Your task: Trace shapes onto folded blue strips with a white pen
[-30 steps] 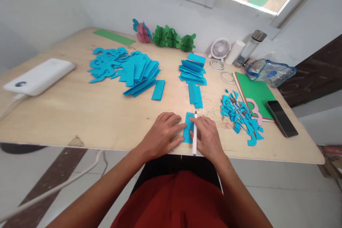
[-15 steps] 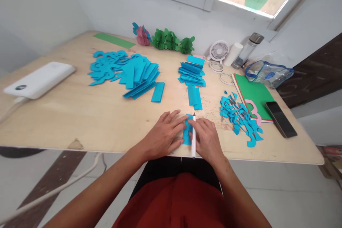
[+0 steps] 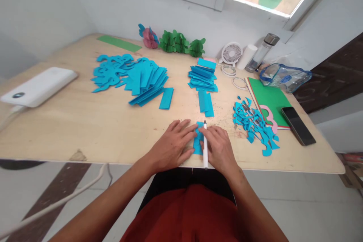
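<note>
At the table's near edge lies a small blue paper strip [image 3: 197, 144]. My left hand [image 3: 174, 143] is spread flat beside it, with fingertips resting on its left side. My right hand [image 3: 219, 145] is closed around a white pen [image 3: 205, 151], whose dark tip points away from me. The pen lies along the strip's right part and hides some of it. Just beyond are two blue strips [image 3: 205, 103], then a stack of folded blue strips [image 3: 202, 77]. Another folded blue strip [image 3: 166, 98] lies farther left.
Blue curved cutouts [image 3: 112, 70] and folded pieces [image 3: 149, 79] are piled at left. Blue scraps [image 3: 253, 121] lie right, near a green sheet [image 3: 272, 102] and a phone [image 3: 298, 125]. A power bank [image 3: 39, 87] sits far left; a small fan [image 3: 231, 53] and bottle [image 3: 263, 53] stand behind.
The view has shifted very slightly. Both hands, the pen and the blue strip keep nearly the same places.
</note>
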`<control>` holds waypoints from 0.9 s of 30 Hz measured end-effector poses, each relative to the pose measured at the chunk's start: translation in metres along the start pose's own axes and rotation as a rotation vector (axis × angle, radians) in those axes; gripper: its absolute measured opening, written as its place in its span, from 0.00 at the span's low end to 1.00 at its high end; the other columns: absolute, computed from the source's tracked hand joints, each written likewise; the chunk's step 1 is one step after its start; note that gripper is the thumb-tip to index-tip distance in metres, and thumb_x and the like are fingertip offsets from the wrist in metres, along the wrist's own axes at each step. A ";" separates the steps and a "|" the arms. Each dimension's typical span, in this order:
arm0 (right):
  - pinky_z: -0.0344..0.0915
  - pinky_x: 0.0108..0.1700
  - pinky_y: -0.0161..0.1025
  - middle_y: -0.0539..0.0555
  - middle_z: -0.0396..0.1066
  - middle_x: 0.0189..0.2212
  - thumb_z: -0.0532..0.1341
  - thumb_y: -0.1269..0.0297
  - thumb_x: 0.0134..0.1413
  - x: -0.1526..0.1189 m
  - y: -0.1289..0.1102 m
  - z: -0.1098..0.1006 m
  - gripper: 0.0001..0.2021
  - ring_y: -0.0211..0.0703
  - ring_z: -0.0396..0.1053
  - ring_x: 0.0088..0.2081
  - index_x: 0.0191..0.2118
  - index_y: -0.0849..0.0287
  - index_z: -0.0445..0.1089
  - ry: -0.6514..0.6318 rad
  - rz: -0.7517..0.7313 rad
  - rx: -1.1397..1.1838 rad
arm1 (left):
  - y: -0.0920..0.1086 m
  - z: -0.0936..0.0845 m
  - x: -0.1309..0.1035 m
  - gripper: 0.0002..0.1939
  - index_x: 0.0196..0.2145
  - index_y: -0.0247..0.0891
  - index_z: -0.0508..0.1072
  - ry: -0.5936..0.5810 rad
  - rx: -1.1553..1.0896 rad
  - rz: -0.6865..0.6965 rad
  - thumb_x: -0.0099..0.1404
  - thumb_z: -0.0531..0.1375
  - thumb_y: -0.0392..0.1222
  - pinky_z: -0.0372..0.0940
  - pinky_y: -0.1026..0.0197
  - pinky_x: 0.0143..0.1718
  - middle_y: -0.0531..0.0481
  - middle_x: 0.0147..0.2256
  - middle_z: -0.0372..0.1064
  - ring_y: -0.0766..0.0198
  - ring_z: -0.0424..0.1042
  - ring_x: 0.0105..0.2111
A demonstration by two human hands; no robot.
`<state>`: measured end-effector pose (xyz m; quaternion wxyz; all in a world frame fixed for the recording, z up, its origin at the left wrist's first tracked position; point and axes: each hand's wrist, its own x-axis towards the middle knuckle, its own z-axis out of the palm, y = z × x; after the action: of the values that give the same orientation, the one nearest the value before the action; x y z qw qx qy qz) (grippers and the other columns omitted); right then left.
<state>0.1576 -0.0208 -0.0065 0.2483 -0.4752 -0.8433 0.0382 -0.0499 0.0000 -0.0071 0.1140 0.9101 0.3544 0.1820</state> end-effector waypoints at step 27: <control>0.61 0.52 0.50 0.59 0.73 0.48 0.56 0.72 0.60 -0.001 0.001 -0.001 0.23 0.54 0.64 0.52 0.60 0.56 0.64 -0.024 0.014 0.016 | -0.004 0.000 0.000 0.28 0.62 0.36 0.58 0.034 -0.138 -0.032 0.66 0.54 0.45 0.51 0.39 0.62 0.38 0.59 0.63 0.46 0.57 0.62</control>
<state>0.1590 -0.0209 -0.0062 0.2418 -0.4787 -0.8424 0.0524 -0.0519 0.0025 -0.0086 0.1734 0.8911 0.3575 0.2193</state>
